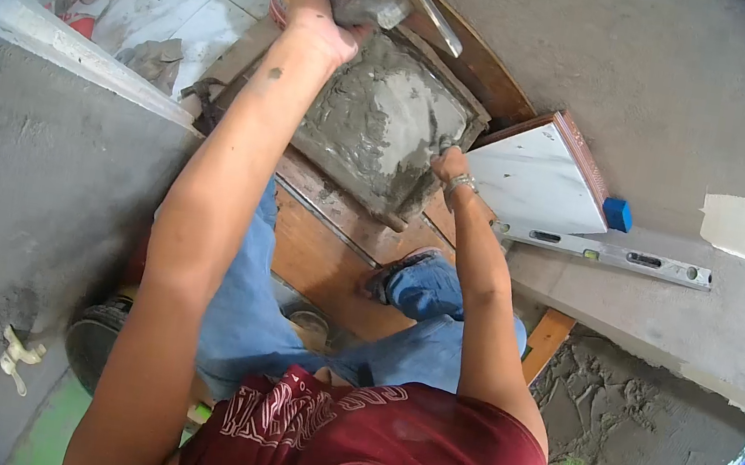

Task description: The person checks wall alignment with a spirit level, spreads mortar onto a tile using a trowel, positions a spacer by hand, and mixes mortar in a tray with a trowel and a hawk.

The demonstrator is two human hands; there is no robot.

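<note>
A shallow wooden tray (354, 194) of wet grey mortar (351, 107) lies in front of me on planks. My left hand (318, 20) is closed at its far left corner, against a grey, mortar-smeared object (374, 9) whose kind I cannot make out. At the tray's right side my right hand (452, 165), with a bracelet at the wrist, is closed in a fist. A small grey piece shows just above its fingers; whether it is a tool's handle or the tray's edge I cannot tell.
White marbled tiles (545, 175) lean in a stack at the right, near a spirit level (614, 257) and a blue block (618, 214). A grey low wall (56, 134) stands left, a dark bucket (95, 342) beside it. Wooden planks (322, 259) lie under my legs.
</note>
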